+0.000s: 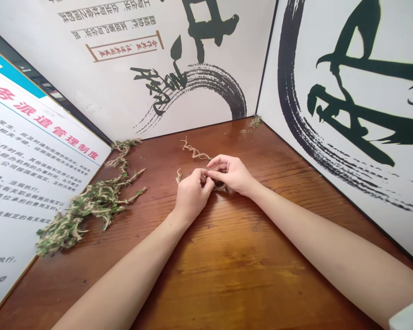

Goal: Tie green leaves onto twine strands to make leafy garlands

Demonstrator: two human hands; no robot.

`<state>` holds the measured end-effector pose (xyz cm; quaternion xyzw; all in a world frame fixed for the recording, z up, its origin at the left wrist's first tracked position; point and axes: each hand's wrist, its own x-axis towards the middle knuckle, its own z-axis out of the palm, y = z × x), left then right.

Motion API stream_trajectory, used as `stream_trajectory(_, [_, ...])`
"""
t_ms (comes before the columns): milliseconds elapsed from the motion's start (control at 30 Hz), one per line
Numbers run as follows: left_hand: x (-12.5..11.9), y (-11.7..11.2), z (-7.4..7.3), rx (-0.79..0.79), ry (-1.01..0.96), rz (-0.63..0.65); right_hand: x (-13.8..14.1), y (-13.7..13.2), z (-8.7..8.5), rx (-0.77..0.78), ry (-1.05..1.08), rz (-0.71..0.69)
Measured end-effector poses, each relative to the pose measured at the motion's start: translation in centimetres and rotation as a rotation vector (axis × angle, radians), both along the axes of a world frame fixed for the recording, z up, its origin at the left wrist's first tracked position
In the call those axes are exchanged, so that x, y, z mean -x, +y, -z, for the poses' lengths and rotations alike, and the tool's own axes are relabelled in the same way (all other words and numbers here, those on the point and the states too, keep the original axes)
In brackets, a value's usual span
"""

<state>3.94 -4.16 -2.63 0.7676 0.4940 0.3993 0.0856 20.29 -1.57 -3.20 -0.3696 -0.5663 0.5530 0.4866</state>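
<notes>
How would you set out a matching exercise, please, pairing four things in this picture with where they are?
Things:
1. Twine-and-green pile
2. Small green tuft
3. Twisted twine strand
4. White sleeve

Places:
A. Far corner of the table
B. Bottom right corner of the picture
C. Left side of the table
D. Just beyond the left hand and right hand

Pairs: 1-C, 2-A, 3-D, 4-B

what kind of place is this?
Probably a makeshift work corner in an office: a wooden table hemmed in by upright panels, with a notice board of printed company rules and a back panel in brush-style lettering.
</notes>
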Motion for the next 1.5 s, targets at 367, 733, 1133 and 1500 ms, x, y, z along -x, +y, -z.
stream_trajectory(367, [-0.20, 0.17, -0.89, 0.215, -0.305, 0.028, 0.06, -0.06, -0.42, 0.002, 0.110, 0.094])
stream_trajectory(733, [-0.14, 0.00, -0.36, -0.121, -0.107, 0.080, 0.22, -0.22, -0.15, -0.174, -0.012, 0.129])
stream_trajectory(1133, [0.07, 0.59, -0.83, 0.148, -0.354, 0.035, 0.44, -0.04, 0.11, -0.180, -0.036, 0.142])
stream_trajectory(1500, [0.01, 0.27, -0.67, 0.159, -0.209, 0.053, 0.34, -0.44, 0.23, -0.232, -0.127, 0.099])
